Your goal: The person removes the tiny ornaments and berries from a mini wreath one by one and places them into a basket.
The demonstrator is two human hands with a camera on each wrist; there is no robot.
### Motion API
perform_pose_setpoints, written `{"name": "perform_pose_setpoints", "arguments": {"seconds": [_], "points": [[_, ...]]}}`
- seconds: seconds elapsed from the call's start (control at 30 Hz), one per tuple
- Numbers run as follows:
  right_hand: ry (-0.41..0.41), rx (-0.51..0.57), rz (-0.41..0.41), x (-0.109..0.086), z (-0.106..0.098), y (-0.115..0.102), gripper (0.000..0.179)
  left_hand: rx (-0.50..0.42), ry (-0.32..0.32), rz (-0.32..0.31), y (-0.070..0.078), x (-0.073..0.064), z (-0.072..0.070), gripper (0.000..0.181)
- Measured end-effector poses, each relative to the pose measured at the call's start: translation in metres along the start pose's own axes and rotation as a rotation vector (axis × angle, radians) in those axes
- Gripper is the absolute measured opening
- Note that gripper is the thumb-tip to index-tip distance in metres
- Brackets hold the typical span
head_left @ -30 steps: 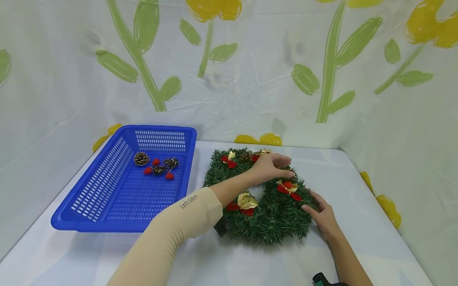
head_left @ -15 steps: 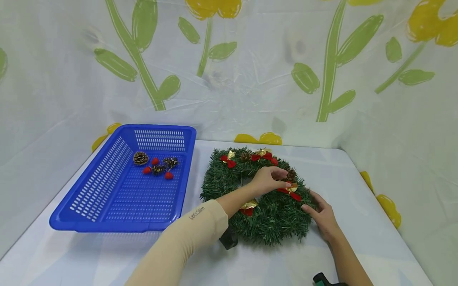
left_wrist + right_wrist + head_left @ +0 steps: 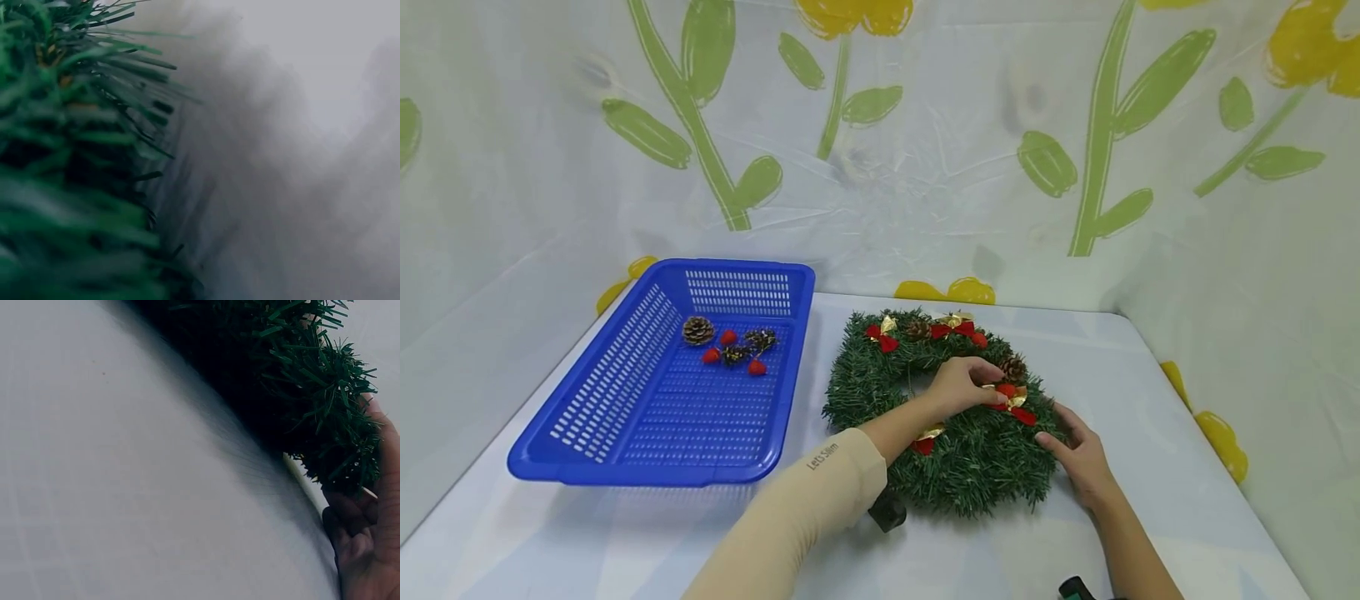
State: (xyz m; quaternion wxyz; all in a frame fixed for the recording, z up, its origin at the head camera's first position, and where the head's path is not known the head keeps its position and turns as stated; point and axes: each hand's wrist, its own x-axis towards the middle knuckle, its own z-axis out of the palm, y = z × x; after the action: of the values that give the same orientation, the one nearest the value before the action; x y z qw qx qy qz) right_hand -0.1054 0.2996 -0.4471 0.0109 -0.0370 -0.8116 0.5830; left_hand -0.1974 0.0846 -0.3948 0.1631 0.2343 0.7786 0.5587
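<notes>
A green wreath [image 3: 973,467] of artificial pine lies on the table, trimmed with several red-and-gold bows and brown pine cones. My left hand [image 3: 961,386], in a beige sleeve, reaches across its middle. The thumb and fingers bracket the red-and-gold bow [image 3: 1021,411] on the right side, where a small red berry [image 3: 1006,389] shows between them. At the right rim my right hand [image 3: 1081,457] holds the wreath. In the right wrist view its thumb is beside the needles and its other fingers curl beneath. Only blurred green needles [image 3: 69,137] fill the left wrist view's left side.
To the left stands a blue perforated basket [image 3: 658,479]. A pine cone [image 3: 697,331], red berries and glittery dark sprigs lie inside. The white table [image 3: 1157,467] meets a flower-printed cloth wall [image 3: 925,233] at its back.
My left hand has come down and towards me, from the upper right pine cone to the bow below it, uncovering the back bow and that cone. My right hand keeps its place.
</notes>
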Motion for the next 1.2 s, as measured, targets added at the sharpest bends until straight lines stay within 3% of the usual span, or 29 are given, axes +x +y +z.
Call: {"name": "perform_pose_setpoints", "arguments": {"seconds": [0.6, 0.9, 1.2], "points": [[0.005, 0.011, -0.021, -0.0021, 0.0007, 0.0016, 0.065, 0.164, -0.081, 0.000, 0.0020, 0.0005, 0.0024, 0.029], [-0.012, -0.023, 0.012, -0.0018, 0.0018, 0.0015, 0.068, 0.130, -0.038, 0.015, -0.0039, 0.0010, 0.0040, 0.022], [-0.020, -0.010, -0.001, -0.0018, -0.0001, -0.0004, 0.069, 0.161, 0.016, 0.091, 0.0004, -0.0012, 0.0004, 0.025]]}}
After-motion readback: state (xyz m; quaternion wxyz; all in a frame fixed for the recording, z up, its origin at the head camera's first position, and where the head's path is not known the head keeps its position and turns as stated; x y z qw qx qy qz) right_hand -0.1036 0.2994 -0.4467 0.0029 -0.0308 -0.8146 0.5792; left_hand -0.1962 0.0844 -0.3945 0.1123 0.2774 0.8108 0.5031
